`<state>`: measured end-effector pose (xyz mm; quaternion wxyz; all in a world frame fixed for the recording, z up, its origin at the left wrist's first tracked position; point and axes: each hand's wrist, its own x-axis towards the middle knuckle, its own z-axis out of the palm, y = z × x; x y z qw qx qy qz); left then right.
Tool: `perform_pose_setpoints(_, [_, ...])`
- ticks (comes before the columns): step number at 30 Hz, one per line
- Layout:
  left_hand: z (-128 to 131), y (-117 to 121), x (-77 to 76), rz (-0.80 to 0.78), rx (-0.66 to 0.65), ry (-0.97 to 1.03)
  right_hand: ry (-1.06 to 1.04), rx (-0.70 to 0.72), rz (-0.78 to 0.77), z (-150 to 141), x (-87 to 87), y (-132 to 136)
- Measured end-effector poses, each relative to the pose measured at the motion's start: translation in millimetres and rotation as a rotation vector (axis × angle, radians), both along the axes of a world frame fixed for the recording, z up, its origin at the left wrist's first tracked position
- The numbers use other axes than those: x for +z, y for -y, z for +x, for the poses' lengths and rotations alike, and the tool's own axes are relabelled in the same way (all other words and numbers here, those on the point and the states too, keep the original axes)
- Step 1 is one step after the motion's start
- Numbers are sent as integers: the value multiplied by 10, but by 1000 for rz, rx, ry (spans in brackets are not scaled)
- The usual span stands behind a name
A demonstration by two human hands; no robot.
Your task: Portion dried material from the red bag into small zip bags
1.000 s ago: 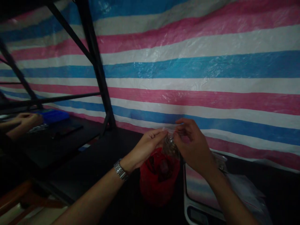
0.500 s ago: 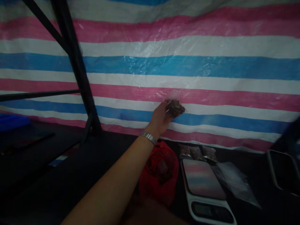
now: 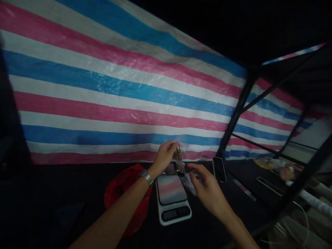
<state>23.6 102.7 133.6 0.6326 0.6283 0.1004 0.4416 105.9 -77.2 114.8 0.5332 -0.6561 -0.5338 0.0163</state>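
My left hand point(image 3: 166, 154), with a metal-band watch point(image 3: 147, 177) on its wrist, pinches a small clear bag of brownish pieces point(image 3: 179, 151) up behind the scale. My right hand point(image 3: 206, 183) hovers to the right, fingers apart and holding nothing. Below and between the hands lies a white kitchen scale point(image 3: 175, 211) with a bare, shiny plate. Filled small bags point(image 3: 180, 167) rest just behind it. Flat clear plastic bags point(image 3: 190, 183) lie at its right side, partly hidden by my right hand. A red bag point(image 3: 127, 200) stands open left of the scale, partly behind my left forearm.
A phone point(image 3: 219, 169) lies at the back right, near a black metal post point(image 3: 234, 121). Striped plastic sheeting point(image 3: 124, 110) hangs behind the black table point(image 3: 204, 221). Further right, past the frame, a person's hand point(image 3: 287, 173) shows, blurred.
My view has swung to the right. My left hand has moved the filled bag from above the red bag to behind the scale. My right hand has come up into clear view, open.
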Motion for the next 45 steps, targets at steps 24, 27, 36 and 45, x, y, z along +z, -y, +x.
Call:
perform_pose_setpoints(24, [-827,326,-984,-240,396,-190,-559,328,-96,-428,-717,-1043])
perform_pose_setpoints(27, [-806,300,-963,-244,417,-208,-597,307,-71,-420,-737,-1054])
perform_pose_setpoints(36, [-838,315,-997,-165,330,-366,-483,99,103,-418,-789,-1041])
perform_pose_setpoints(45, [-945,319,-1095,-171,464,-390,-499,198,110,-467,-950,-1073])
